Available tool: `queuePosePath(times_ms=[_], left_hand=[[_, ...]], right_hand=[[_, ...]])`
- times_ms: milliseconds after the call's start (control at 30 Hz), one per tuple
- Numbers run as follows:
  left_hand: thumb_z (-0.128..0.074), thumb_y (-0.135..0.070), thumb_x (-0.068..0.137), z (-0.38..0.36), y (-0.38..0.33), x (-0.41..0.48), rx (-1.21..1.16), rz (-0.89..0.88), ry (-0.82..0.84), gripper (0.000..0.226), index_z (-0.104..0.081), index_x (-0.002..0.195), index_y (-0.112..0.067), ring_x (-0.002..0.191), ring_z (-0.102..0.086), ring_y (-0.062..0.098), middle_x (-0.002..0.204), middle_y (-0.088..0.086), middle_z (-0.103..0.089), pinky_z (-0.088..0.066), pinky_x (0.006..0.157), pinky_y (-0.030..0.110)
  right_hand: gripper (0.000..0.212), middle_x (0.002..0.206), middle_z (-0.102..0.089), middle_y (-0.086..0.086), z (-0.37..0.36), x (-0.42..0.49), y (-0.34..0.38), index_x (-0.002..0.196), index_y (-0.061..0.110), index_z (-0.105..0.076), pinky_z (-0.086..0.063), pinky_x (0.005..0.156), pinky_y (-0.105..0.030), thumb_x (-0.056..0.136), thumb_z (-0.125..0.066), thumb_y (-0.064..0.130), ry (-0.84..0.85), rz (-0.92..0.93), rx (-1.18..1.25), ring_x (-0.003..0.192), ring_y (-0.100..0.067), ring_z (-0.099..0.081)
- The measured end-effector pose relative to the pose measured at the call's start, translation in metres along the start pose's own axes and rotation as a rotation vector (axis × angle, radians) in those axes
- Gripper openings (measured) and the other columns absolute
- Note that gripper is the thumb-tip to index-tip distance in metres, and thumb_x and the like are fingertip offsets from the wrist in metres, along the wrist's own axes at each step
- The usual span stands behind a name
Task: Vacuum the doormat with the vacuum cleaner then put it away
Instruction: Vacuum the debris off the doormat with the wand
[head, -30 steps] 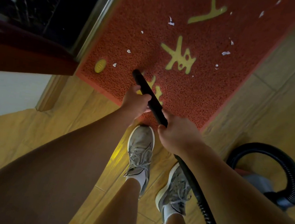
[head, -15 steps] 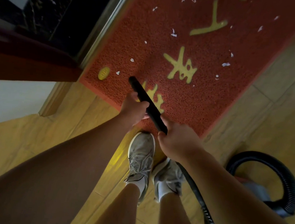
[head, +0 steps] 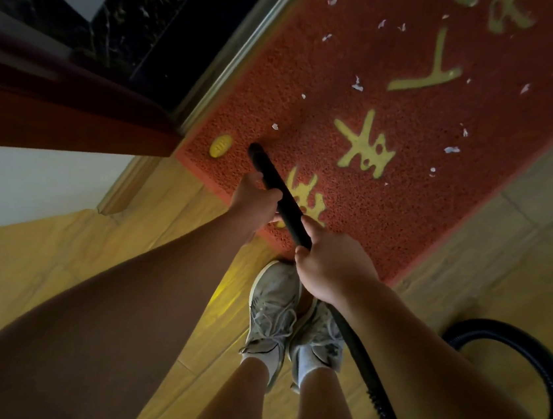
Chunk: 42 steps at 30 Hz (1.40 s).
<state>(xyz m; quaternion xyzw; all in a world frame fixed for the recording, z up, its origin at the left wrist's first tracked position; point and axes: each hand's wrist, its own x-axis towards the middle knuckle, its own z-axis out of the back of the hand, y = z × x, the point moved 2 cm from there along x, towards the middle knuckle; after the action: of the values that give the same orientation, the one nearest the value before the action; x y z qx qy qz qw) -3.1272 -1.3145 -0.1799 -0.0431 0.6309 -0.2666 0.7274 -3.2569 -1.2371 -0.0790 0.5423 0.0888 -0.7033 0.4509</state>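
The black wand looks stiff and light, tip down at the near-left corner of the doormat. Left hand wraps it low, right hand clamps higher where the ribbed hose starts (floppy, probably drags). Threshold strip hugs the mat's left edge; paper scraps lie toward the roomier right side.

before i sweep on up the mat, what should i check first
1. Grip of left hand on the wand: ok.
2. Grip of right hand, lower on the wand: ok.
3. Wand tip over the doormat near its corner: ok.
4. Mat free of paper scraps: not ok, many lie further up.
5. The hose clear of the shoes: cannot tell, it passes close beside one.
6. Suction on: cannot tell.
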Motion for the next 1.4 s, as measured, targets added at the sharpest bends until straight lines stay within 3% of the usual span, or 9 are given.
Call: queuePosePath(times_ms=[233, 367, 533, 667, 867, 1100, 1267, 1400], left_hand=[[-0.063, -0.004, 0.094, -0.013, -0.012, -0.006, 0.033, -0.055, -0.008, 0.051, -0.050, 0.142, -0.017, 0.087, -0.074, 0.026, 0.113, 0.016, -0.068, -0.064, 0.071, 0.035], [-0.065, -0.008, 0.094, -0.023, -0.018, -0.007, 0.064, -0.066, -0.008, 0.055, -0.049, 0.145, -0.021, 0.087, -0.075, 0.027, 0.119, 0.016, -0.067, -0.064, 0.077, 0.044], [-0.064, -0.010, 0.096, -0.035, -0.025, -0.009, 0.109, -0.094, 0.006, 0.054, -0.048, 0.146, -0.021, 0.094, -0.073, 0.027, 0.127, 0.016, -0.064, -0.064, 0.074, 0.037], [-0.062, -0.010, 0.098, -0.043, -0.033, -0.014, 0.100, -0.089, 0.031, 0.055, -0.045, 0.148, -0.023, 0.096, -0.073, 0.027, 0.131, 0.016, -0.063, -0.060, 0.060, 0.022], [-0.063, -0.010, 0.098, -0.058, -0.048, -0.021, 0.067, -0.069, 0.066, 0.063, -0.038, 0.153, -0.025, 0.086, -0.073, 0.020, 0.125, 0.014, -0.065, -0.058, 0.056, 0.021], [-0.063, -0.008, 0.097, -0.070, -0.070, -0.014, 0.060, -0.093, 0.065, 0.063, -0.039, 0.153, -0.025, 0.089, -0.071, 0.020, 0.132, 0.015, -0.061, -0.060, 0.065, 0.028], [-0.063, -0.010, 0.098, -0.075, -0.079, -0.005, 0.065, -0.093, 0.094, 0.063, -0.038, 0.153, -0.027, 0.105, -0.069, 0.029, 0.140, 0.016, -0.056, -0.062, 0.081, 0.037], [-0.062, -0.010, 0.099, -0.074, -0.084, -0.002, 0.104, -0.096, 0.108, 0.063, -0.037, 0.154, -0.026, 0.112, -0.066, 0.032, 0.145, 0.016, -0.051, -0.062, 0.074, 0.031]], right_hand=[[0.063, 0.119, -0.069, -0.012, 0.010, 0.000, -0.004, 0.159, 0.032, -0.018, -0.058, 0.074, -0.037, 0.101, -0.044, 0.030, -0.030, -0.024, -0.004, 0.090, -0.026, -0.069], [0.064, 0.115, -0.071, -0.012, 0.017, 0.000, -0.010, 0.159, 0.030, -0.020, -0.058, 0.076, -0.038, 0.100, -0.046, 0.028, -0.034, -0.037, 0.003, 0.091, -0.027, -0.069], [0.063, 0.117, -0.070, -0.011, 0.027, -0.001, -0.018, 0.159, 0.028, -0.022, -0.055, 0.077, -0.036, 0.101, -0.047, 0.028, -0.042, -0.037, 0.035, 0.097, -0.028, -0.068], [0.061, 0.115, -0.071, -0.010, 0.035, -0.001, -0.023, 0.157, 0.028, -0.026, -0.058, 0.078, -0.039, 0.099, -0.047, 0.028, -0.052, -0.019, 0.058, 0.095, -0.028, -0.068], [0.060, 0.104, -0.071, -0.011, 0.054, 0.002, -0.030, 0.156, 0.025, -0.028, -0.057, 0.072, -0.038, 0.099, -0.047, 0.026, -0.073, 0.020, 0.090, 0.085, -0.028, -0.069], [0.058, 0.105, -0.069, -0.011, 0.069, 0.017, -0.035, 0.154, 0.028, -0.033, -0.051, 0.070, -0.035, 0.098, -0.047, 0.029, -0.097, 0.024, 0.077, 0.085, -0.031, -0.064], [0.056, 0.108, -0.070, -0.013, 0.074, 0.026, -0.035, 0.155, 0.028, -0.031, -0.044, 0.068, -0.033, 0.100, -0.044, 0.029, -0.112, 0.013, 0.113, 0.081, -0.030, -0.059], [0.058, 0.099, -0.068, -0.010, 0.074, 0.030, -0.033, 0.156, 0.030, -0.029, -0.045, 0.064, -0.033, 0.100, -0.044, 0.029, -0.131, 0.002, 0.130, 0.076, -0.028, -0.058]])
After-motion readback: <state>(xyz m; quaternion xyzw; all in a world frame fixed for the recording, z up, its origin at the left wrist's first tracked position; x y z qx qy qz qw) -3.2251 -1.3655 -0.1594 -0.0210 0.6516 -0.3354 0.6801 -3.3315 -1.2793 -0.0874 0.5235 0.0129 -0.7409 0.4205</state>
